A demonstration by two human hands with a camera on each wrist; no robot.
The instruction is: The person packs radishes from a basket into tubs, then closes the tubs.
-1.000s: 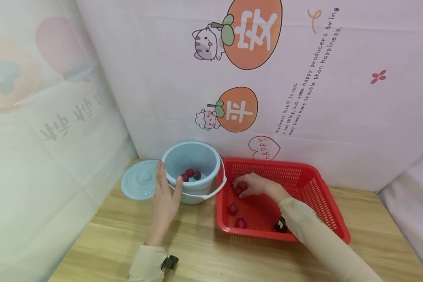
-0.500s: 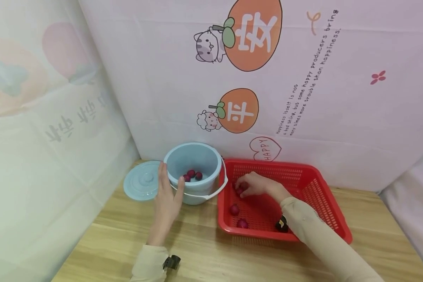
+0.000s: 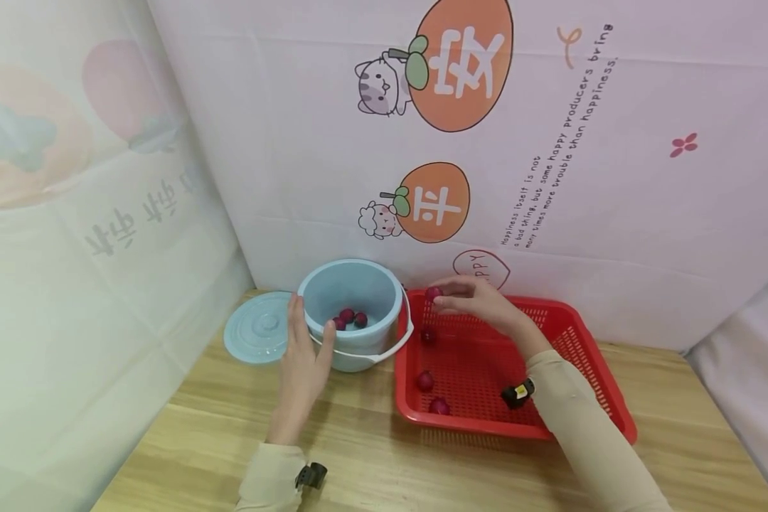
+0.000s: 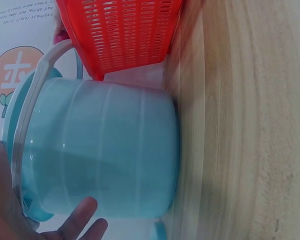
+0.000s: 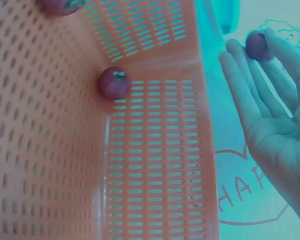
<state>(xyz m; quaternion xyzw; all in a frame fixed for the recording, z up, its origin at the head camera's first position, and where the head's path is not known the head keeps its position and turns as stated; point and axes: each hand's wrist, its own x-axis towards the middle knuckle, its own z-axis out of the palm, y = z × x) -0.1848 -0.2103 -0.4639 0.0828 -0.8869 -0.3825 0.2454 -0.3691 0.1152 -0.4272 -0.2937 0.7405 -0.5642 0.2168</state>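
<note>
My right hand (image 3: 486, 306) pinches a small round magenta-red radish (image 3: 434, 294) between thumb and fingertips, above the back left rim of the red basket (image 3: 486, 425). In the right wrist view that radish (image 5: 258, 45) shows at the fingertips. Inside the basket lie several more radishes (image 3: 425, 380); one (image 5: 114, 83) shows a pale green stem stub. My left hand (image 3: 302, 373) has its fingers straight, touching the side of the light-blue bucket (image 3: 358, 345), thumb at the rim. Several radishes (image 3: 347, 315) lie at the bucket's bottom.
A light-blue lid (image 3: 256, 327) lies on the wooden table (image 3: 371, 469) left of the bucket. The bucket's white handle (image 3: 390, 350) hangs down on its front, right beside the basket. A printed cloth (image 3: 294, 142) stands behind everything.
My right hand has risen from the basket's left part toward its back rim, lifting a radish and uncovering another beneath. The left hand stays at the bucket.
</note>
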